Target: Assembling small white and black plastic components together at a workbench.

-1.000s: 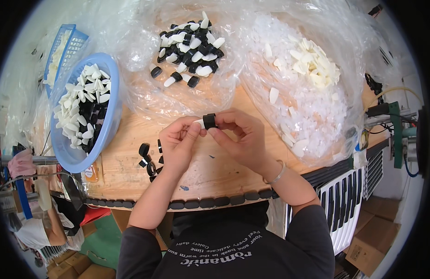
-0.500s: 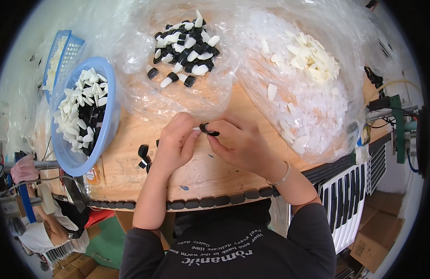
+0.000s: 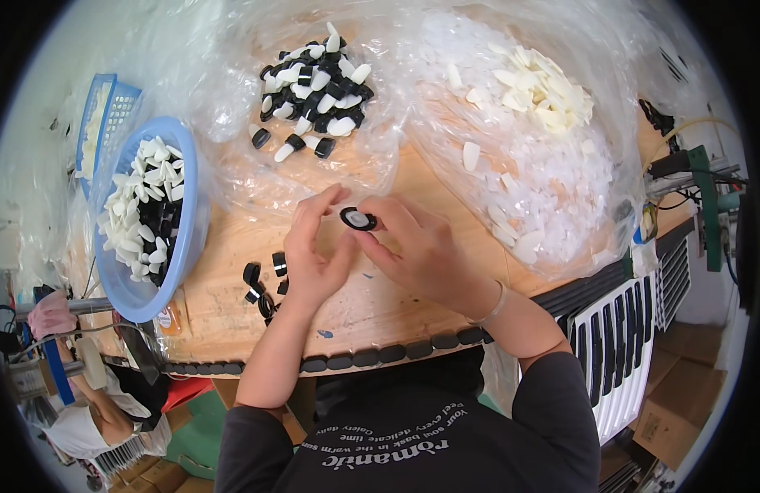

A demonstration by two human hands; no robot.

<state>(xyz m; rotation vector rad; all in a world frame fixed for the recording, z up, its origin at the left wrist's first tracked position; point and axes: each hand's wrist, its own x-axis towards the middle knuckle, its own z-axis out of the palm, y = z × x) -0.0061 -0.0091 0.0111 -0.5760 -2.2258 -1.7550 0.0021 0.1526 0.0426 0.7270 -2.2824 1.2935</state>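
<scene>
Between the thumb and fingers of my right hand is a small black ring-shaped piece, turned so that a pale insert shows within its black rim. My left hand is just to the left of it, apart from the piece, with its thumb and fingers spread and nothing in them. Several loose black bands lie on the table beside my left wrist. Beyond my hands, a heap of black bands with white tongue-shaped inserts rests on clear plastic sheeting.
At the left stands a blue basin of white and black pieces, with a blue mesh basket behind it. Translucent flakes and cream oval pieces lie on plastic at the right. Black pads line the wooden table's near edge.
My left hand has let go of the white part and its fingers have opened away from it. The black piece in my right hand has turned, showing the pale insert within its rim.
</scene>
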